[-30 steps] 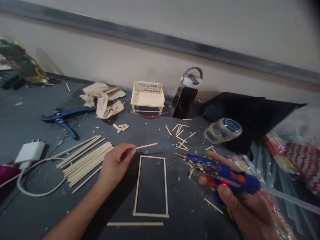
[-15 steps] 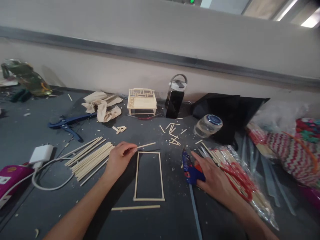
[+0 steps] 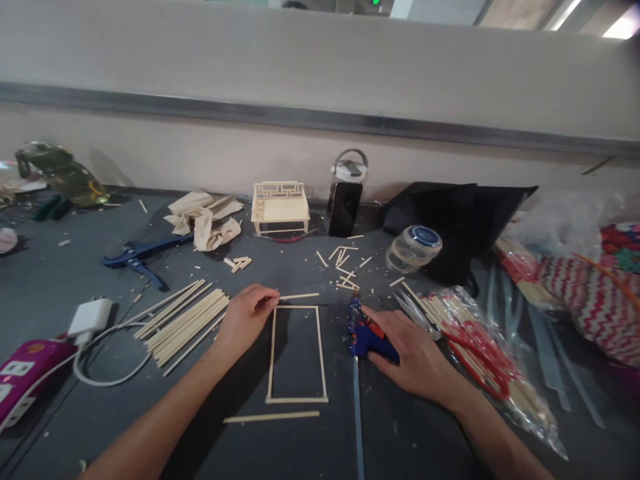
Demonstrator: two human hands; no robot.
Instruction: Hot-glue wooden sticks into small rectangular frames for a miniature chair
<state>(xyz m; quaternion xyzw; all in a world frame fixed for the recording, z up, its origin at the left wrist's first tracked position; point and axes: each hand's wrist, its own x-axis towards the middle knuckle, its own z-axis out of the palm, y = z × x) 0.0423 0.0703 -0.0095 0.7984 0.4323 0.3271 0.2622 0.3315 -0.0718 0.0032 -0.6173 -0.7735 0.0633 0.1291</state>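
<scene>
left hand (image 3: 249,317) pinches a short stick (image 3: 300,296) at its near end, fingertips closed, free end pointing right. stick sits just beyond the far side of a rectangular stick frame (image 3: 297,401) lying on the counter (image 3: 415,440); touching or just above the surface, cannot tell. right hand (image 3: 407,347) is over the handle of a blue glue gun (image 3: 363,333), thumb on the near side, fingers on the far side, moderately spread; grip or just contact, cannot tell. gun lies right of the frame, nozzle away from the person, long glue stick (image 3: 358,413) trailing out the back toward the near edge.

loose stick (image 3: 271,417) on the near side of the frame, apart from it. row of sticks (image 3: 187,327) left of the left hand. cut bits (image 3: 345,257) scattered beyond the gun. red-handled scissors (image 3: 483,367) right of the right hand, lying on a plastic pack of sticks. further back: small toy bench (image 3: 281,210), phone (image 3: 345,210) upright against a bottle (image 3: 349,172), tilted clear jar (image 3: 414,250). left side: blue pliers (image 3: 137,257), crumpled brown paper (image 3: 205,220), white charger (image 3: 91,315), purple power strip (image 3: 35,373).
</scene>
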